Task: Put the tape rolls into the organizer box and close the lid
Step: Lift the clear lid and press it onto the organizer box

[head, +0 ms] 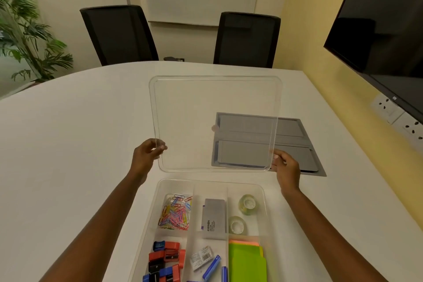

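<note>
The clear organizer box lies open on the white table in front of me. Two clear tape rolls rest in its top right compartment, one tape roll farther from me and a second tape roll nearer. The transparent lid is held up in the air beyond the box, tilted toward me. My left hand grips the lid's lower left corner. My right hand grips its lower right corner.
Other compartments hold coloured paper clips, a grey Camlin box, sharpeners and green sticky notes. A grey cable hatch is set in the table. Two black chairs stand beyond. A dark screen hangs at right.
</note>
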### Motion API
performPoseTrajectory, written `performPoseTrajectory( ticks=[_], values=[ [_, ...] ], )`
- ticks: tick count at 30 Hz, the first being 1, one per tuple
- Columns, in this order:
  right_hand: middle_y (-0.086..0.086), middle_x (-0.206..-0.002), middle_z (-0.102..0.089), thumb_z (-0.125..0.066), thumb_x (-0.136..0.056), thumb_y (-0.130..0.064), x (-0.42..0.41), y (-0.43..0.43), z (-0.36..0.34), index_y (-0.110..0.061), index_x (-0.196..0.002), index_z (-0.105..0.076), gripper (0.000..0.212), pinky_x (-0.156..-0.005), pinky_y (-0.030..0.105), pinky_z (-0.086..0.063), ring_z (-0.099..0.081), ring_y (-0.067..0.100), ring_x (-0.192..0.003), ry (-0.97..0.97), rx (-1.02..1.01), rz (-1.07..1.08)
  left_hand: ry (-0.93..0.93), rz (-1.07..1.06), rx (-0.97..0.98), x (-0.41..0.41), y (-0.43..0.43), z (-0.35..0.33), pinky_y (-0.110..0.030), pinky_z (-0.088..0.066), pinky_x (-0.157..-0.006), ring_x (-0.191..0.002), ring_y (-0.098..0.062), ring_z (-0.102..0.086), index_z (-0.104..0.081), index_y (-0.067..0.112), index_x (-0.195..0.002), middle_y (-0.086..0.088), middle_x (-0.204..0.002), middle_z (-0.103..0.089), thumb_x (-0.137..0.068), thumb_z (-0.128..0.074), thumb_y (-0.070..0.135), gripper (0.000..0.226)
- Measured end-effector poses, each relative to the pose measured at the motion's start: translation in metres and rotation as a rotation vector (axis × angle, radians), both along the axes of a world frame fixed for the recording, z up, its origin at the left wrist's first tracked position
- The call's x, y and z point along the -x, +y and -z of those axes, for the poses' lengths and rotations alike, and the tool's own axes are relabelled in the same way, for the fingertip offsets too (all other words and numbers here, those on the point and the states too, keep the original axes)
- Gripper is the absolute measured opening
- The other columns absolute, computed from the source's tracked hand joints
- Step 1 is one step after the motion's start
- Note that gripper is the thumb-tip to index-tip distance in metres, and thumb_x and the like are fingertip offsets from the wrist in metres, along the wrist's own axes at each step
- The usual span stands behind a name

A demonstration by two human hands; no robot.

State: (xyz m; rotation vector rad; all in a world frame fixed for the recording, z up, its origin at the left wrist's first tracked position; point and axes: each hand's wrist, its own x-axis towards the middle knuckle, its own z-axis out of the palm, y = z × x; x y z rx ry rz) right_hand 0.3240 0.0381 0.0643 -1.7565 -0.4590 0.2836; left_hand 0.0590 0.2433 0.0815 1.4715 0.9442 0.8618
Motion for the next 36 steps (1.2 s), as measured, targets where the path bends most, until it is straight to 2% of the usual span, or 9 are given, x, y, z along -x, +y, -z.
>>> performPoseTrajectory(
  ticks=[5,10,14,16,18,21,24,29,36],
  values=[
    [0.009,-0.095,-0.059,-0.038,-0.100,-0.029,0.006,-0.022,-0.023,-0.002,-0.119,-0.051,0.036,-0.089,0.041,-0.052,-0.060,0.027,-0.088,0.609,-0.280,-0.117,-0.149,-0.036,0.043,0.008,-0.026,-0.009,-0.012,-0.039,-0.083,-0.083,-0.004,-0.060,-0.060,0.018,-0.074,0.014,-0.059,-0.071,-0.086,-0.053,-0.001,0.023],
    [0.026,-0.129,-0.044,-0.045,-0.096,-0.008,-0.001,-0.058,-0.035,-0.004,-0.122,-0.046,0.026,-0.062,0.037,-0.062,-0.043,0.046,-0.123,0.913,-0.300,-0.249,-0.185,-0.034,0.076,0.016,-0.047,-0.008,-0.011,-0.042,-0.079,-0.071,0.008,-0.066,-0.061,0.016,-0.076,0.016,-0.059,-0.073,-0.085,-0.053,-0.002,0.022],
    [0.046,-0.128,-0.032,-0.074,-0.067,0.008,-0.002,-0.086,-0.041,0.011,-0.131,-0.032,0.077,-0.052,0.041,-0.062,-0.043,0.047,-0.125,1.159,-0.353,-0.268,-0.173,-0.004,0.075,0.026,-0.059,-0.009,-0.004,-0.049,-0.069,-0.075,0.009,-0.066,-0.064,0.016,-0.080,0.018,-0.066,-0.075,-0.086,-0.053,-0.002,0.022],
    [0.044,-0.122,-0.044,-0.061,-0.076,0.009,0.000,-0.095,-0.047,0.020,-0.120,-0.042,0.048,-0.054,0.037,-0.062,-0.058,0.042,-0.114,1.149,-0.346,-0.288,-0.159,0.020,0.087,0.031,-0.065,-0.008,-0.004,-0.051,-0.066,-0.076,0.008,-0.067,-0.066,0.013,-0.084,0.018,-0.070,-0.076,-0.085,-0.053,-0.003,0.021],
    [0.036,-0.096,-0.065,-0.055,-0.078,0.011,0.001,-0.101,-0.047,0.018,-0.087,-0.064,0.015,-0.052,0.029,-0.062,-0.074,0.033,-0.078,1.048,-0.233,-0.327,-0.154,0.019,0.098,0.036,-0.073,-0.007,-0.014,-0.054,-0.072,-0.084,-0.003,-0.068,-0.066,0.003,-0.095,0.009,-0.084,-0.076,-0.085,-0.053,-0.004,0.018],
    [0.017,-0.059,-0.073,-0.056,-0.083,0.004,0.007,-0.109,-0.038,0.007,-0.070,-0.068,0.018,-0.042,0.020,-0.057,-0.071,0.020,-0.048,0.995,-0.108,-0.284,-0.116,-0.001,0.050,0.045,-0.086,-0.001,-0.024,-0.054,-0.083,-0.105,-0.025,-0.058,-0.055,-0.008,-0.116,-0.010,-0.118,-0.060,-0.084,-0.051,-0.008,0.031],
    [0.016,-0.078,-0.074,-0.039,-0.096,0.001,0.018,-0.110,-0.028,0.008,-0.085,-0.058,0.023,-0.047,0.022,-0.060,-0.074,0.022,-0.056,0.923,-0.152,-0.280,-0.009,-0.004,0.036,0.049,-0.101,0.008,-0.015,-0.056,-0.069,-0.103,-0.027,-0.056,-0.052,-0.008,-0.119,-0.018,-0.122,-0.057,-0.084,-0.052,-0.009,0.035],
    [0.026,-0.122,-0.052,-0.035,-0.097,0.004,0.033,-0.118,-0.001,0.006,-0.109,-0.047,0.017,-0.056,0.032,-0.062,-0.073,0.024,-0.059,0.798,-0.178,-0.284,0.133,-0.132,0.285,0.061,-0.114,0.023,-0.031,-0.049,-0.072,-0.091,-0.031,-0.056,-0.058,-0.005,-0.114,-0.026,-0.118,-0.060,-0.087,-0.050,-0.003,0.028],
    [0.020,-0.119,-0.055,-0.040,-0.096,0.002,0.060,-0.131,0.025,0.000,-0.136,-0.034,0.040,-0.052,0.035,-0.061,-0.073,0.026,-0.067,0.721,-0.086,-0.285,0.269,-0.124,0.309,0.083,-0.131,0.038,-0.028,-0.047,-0.062,-0.080,-0.029,-0.058,-0.061,-0.008,-0.106,-0.021,-0.100,-0.067,-0.088,-0.055,0.008,0.025]
  ],
)
